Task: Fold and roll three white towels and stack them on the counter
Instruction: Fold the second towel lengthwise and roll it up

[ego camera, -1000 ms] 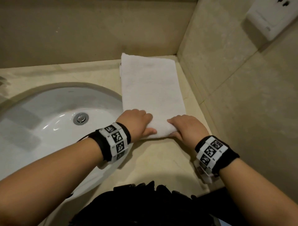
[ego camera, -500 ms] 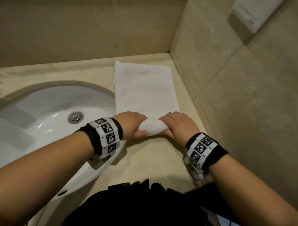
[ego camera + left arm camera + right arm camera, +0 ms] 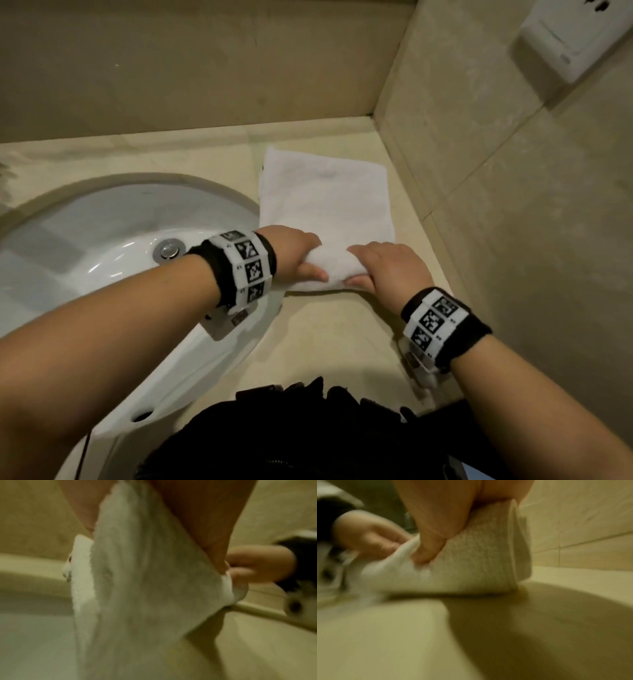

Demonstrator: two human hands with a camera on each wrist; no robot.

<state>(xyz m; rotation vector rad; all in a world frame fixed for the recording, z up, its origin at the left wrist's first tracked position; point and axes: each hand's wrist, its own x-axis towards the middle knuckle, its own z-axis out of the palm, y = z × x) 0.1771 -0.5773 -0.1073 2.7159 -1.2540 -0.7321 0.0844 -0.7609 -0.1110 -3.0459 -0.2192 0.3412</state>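
The towel (image 3: 325,202) lies folded on the worktop (image 3: 318,329) between the sink (image 3: 85,246) and the side wall, its long axis running from the hands toward twelve o'clock. Its near end is already curled into a short roll lying crosswise — nine to three. The left hand (image 3: 294,253) grasps the roll's nine o'clock end, the right hand (image 3: 387,267) its three o'clock end, fingers curled over it. The flat remainder extends straight ahead, so the roll likely advances that way — both hands equally near.

Hidden and blurred parts around the grip
Both wrist views are blurred; the fingers of the left hand (image 3: 294,255) and right hand (image 3: 388,267) hide behind the towel (image 3: 325,202) roll.
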